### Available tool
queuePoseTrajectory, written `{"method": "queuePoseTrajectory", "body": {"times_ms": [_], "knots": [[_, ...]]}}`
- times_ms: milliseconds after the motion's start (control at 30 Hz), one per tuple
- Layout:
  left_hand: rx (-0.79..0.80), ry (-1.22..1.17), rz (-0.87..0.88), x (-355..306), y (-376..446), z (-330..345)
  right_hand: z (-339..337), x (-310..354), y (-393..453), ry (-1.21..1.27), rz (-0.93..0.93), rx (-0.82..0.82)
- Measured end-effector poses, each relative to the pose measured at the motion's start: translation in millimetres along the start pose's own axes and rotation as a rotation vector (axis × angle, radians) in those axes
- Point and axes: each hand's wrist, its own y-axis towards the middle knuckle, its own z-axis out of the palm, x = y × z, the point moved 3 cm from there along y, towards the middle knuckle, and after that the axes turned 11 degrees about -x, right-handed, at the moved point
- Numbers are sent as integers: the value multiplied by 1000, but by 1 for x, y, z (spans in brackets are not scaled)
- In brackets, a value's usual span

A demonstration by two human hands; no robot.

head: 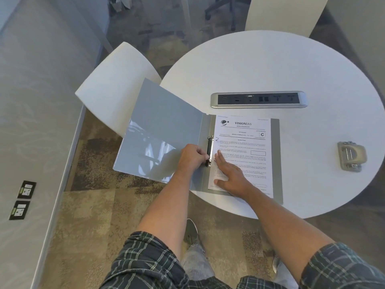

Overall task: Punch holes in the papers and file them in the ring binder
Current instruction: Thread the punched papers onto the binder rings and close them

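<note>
A grey ring binder [162,122] lies open at the near left edge of the round white table [270,65], its front cover hanging out past the rim. Printed papers [245,140] lie on its right half, against the black and metal ring mechanism [210,147]. My left hand [190,156] has its fingers curled round the lower part of the ring mechanism. My right hand [231,174] lies flat on the papers with fingers spread, the fingertips close to the rings. A grey metal hole punch [351,156] stands on the table at the right, apart from both hands.
A silver and black power socket strip [259,99] is set into the table behind the binder. White chairs stand at the left [112,88] and at the far side [285,13]. A white ledge with two wall sockets [23,199] runs along the left.
</note>
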Motion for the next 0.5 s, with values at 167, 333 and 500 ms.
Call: {"method": "queuePoseTrajectory", "body": {"times_ms": [167,333,500], "knots": [[-26,50,41,0,-5,5,1,0,1,-40,-5,20],[-10,48,26,0,-4,0,3,-2,1,-61,-6,45],[30,110,65,-2,-3,-1,1,-3,4,-56,-10,79]]}}
